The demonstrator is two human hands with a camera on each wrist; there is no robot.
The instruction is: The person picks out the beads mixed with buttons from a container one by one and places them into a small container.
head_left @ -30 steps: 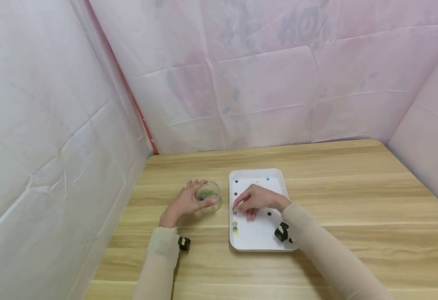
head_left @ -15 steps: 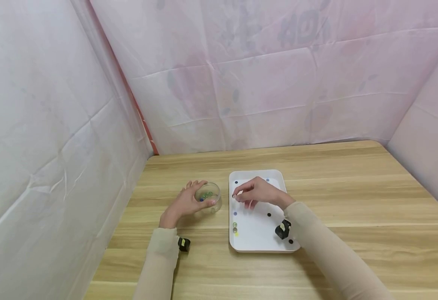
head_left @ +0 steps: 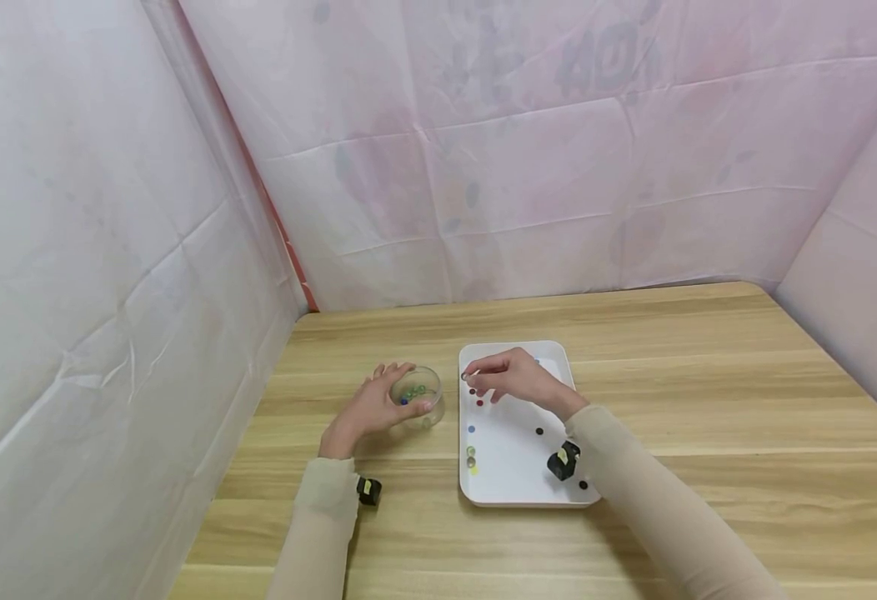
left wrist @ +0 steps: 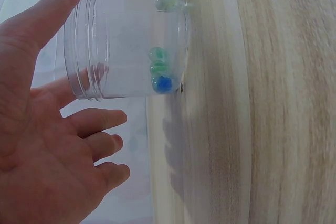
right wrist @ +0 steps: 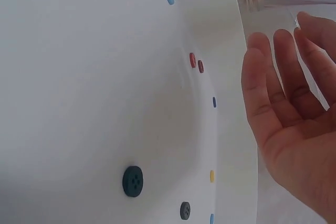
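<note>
My left hand (head_left: 367,408) cups a clear plastic jar (head_left: 418,392) standing on the table (head_left: 709,375) just left of the white tray (head_left: 517,475); thumb and fingers (left wrist: 100,124) curl loosely round its wall. Green and blue glass beads (left wrist: 160,72) lie inside. My right hand (head_left: 509,379) hovers over the tray's far left edge, near 2 red buttons (right wrist: 196,62); whether its fingers (right wrist: 273,72) pinch anything I cannot tell. Bare wood stretches wide to the right.
</note>
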